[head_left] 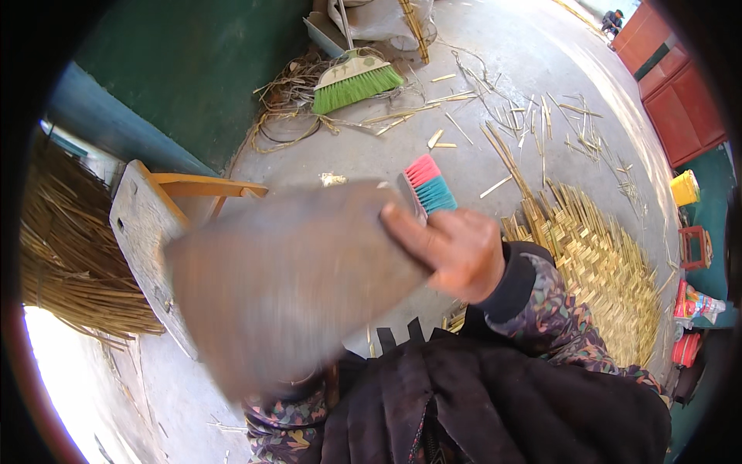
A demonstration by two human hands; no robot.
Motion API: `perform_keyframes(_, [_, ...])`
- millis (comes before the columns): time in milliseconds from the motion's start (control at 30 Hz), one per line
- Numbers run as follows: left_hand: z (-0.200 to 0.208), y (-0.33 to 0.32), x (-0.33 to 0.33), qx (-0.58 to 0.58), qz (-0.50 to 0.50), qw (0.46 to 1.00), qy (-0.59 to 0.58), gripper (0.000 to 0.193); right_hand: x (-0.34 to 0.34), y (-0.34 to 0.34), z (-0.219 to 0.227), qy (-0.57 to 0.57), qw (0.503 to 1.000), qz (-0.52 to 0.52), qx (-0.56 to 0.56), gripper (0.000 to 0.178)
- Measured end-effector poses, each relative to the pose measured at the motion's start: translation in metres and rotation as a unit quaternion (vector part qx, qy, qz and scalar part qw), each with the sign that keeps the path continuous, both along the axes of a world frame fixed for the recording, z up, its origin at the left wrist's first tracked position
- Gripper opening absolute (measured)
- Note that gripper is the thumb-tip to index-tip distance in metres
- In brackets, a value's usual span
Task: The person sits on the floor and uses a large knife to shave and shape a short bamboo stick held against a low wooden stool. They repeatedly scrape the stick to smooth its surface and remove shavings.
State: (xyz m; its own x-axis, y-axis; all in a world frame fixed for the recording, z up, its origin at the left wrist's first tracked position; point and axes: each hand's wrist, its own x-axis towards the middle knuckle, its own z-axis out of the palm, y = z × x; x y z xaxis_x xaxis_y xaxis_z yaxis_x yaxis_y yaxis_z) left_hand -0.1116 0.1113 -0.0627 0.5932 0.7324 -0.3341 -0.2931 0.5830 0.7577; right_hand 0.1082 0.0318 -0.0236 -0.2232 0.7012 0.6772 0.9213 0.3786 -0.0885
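Note:
A broad, flat brown sheet-like piece (pixel 294 278), smeared by motion, is held up in front of my body. My right hand (pixel 460 251) is closed on its right edge, the thumb side toward the upper corner. The piece hides my left hand; only the patterned left sleeve (pixel 286 425) shows below it, so its fingers cannot be seen. Just beyond my right hand is a brush (pixel 429 184) with pink and teal bristles. To the right of my right forearm lies a woven mat of split strips (pixel 603 271), its far strip ends loose.
At left stands a worn wooden bench (pixel 147 224) beside a bundle of long brown strips (pixel 77 240). A green-bristled broom (pixel 355 81) rests by tangled strips. Offcuts (pixel 541 124) litter the concrete floor. Red cabinets (pixel 684 100) and a yellow bucket (pixel 684 188) line the right; a person (pixel 612 22) crouches far off.

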Motion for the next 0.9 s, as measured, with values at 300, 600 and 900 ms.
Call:
perform_keyframes(300, [-0.034, 0.043, 0.029, -0.148, -0.090, 0.984, -0.037, 0.029, 0.000, -0.008, -0.005, -0.036, 0.998, 0.044, 0.017, 0.051])
perform_keyframes(600, [-0.036, 0.044, 0.040, -0.137, -0.103, 0.985, -0.024, 0.026, -0.003, -0.008, -0.007, -0.036, 0.998, 0.051, -0.006, 0.050])
perform_keyframes(900, [-0.027, 0.045, 0.040, -0.102, -0.088, 0.991, -0.010, 0.023, -0.010, -0.001, -0.021, -0.071, 0.997, 0.014, -0.019, 0.055])
